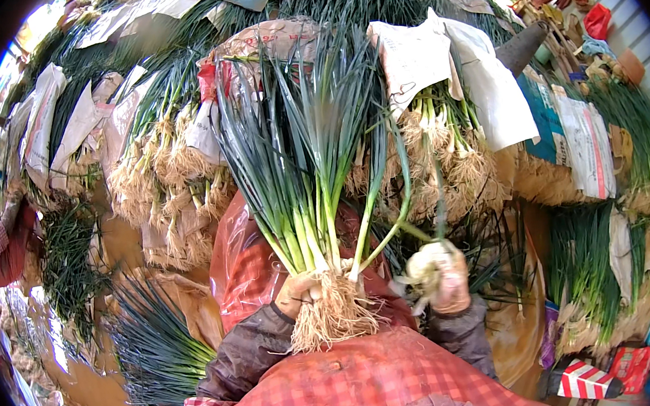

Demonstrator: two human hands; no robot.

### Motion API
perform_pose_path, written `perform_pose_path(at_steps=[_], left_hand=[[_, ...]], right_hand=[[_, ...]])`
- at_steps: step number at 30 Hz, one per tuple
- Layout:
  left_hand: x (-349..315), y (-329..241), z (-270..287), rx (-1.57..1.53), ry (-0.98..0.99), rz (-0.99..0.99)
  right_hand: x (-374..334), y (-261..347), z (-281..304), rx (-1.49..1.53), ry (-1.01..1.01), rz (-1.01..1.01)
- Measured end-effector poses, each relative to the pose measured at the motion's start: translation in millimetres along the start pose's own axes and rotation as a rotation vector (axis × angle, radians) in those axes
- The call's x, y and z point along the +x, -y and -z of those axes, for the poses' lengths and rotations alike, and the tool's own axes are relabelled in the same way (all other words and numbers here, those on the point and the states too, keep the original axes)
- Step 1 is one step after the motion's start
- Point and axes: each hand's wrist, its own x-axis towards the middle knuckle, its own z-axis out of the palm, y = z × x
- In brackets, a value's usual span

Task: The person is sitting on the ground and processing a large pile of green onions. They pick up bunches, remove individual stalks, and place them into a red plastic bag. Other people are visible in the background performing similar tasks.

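A bunch of green onions (317, 204) stands upright in the middle, with its long dark leaves pointing up to 12 o'clock and its tan, hairy roots (333, 317) hanging down toward 6 o'clock. The left hand (297, 295) is at 7 o'clock, and its fingers are curled tight around the bottoms of the stems, just above the roots. The right hand (451, 289) is at 4 o'clock, beside the bunch, next to a pale, blurry clump (427, 266). Its fingers are too blurry, so I cannot tell if they are pinching the clump or just touching it. Behind the roots is a red checked apron (345, 391), which fills the space at 6 o'clock. Another bunch (157, 339) lies at 8 o'clock, with its dark leaves fanned out. At 10 o'clock there is a heap of onions with bushy roots (169, 156). A white sheet (490, 78) hangs over more onions at 2 o'clock. Still more onions (585, 263) sit at 4 o'clock, farther out than the right hand, and near them is a red and white striped packet (585, 379).
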Motion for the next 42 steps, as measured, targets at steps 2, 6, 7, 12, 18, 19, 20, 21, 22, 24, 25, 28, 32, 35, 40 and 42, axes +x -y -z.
perform_pose_path(at_steps=[2,6,7,12,18,19,20,21,22,24,25,28,32,35,40,42], left_hand=[[8,16,17,-0.231,0.037,-0.009],[-4,-11,-14,-0.49,0.156,-0.044],[-4,-10,-10,-0.567,0.21,-0.013],[-3,-27,-33,-0.317,0.028,-0.013],[-5,-25,-36,-0.426,0.163,-0.066],[-6,-29,-38,-0.476,0.169,-0.072],[-9,-28,-41,-0.441,0.217,-0.165],[-8,-28,-28,-0.412,0.084,-0.062],[-6,-26,-21,-0.549,0.2,-0.074],[-9,-27,-18,-0.758,0.304,-0.112],[-5,-28,-16,-0.78,0.409,-0.099],[-11,-11,-6,-0.631,0.148,-0.026],[-18,-21,6,-0.079,0.131,0.076],[-36,-46,-29,-0.36,0.436,0.01],[-66,-43,-19,-0.393,0.233,-0.103],[-70,-51,-16,-0.397,0.194,-0.167]], right_hand=[[4,5,36,0.211,-0.038,0.098],[3,24,93,-0.021,-0.449,0.143],[5,24,100,0.054,-0.609,0.248],[-18,-7,183,-0.964,-0.22,-0.305],[0,8,-45,-0.454,0.381,-0.302],[10,13,-59,-0.856,0.575,-0.165],[12,-6,-53,-0.964,0.654,0.106],[13,-22,-47,-1.064,0.713,0.38],[10,-17,-45,-1.195,0.831,0.721],[5,-1,-35,-0.732,0.8,0.171],[-2,18,-33,-0.499,0.671,-0.368],[17,1,-20,-0.645,0.369,-0.011],[31,-23,-70,-1.03,0.493,0.415],[59,-11,-80,-0.691,0.517,0.419],[151,-21,-91,-0.437,0.29,0.207],[208,-32,-59,-0.308,0.138,0.295]])
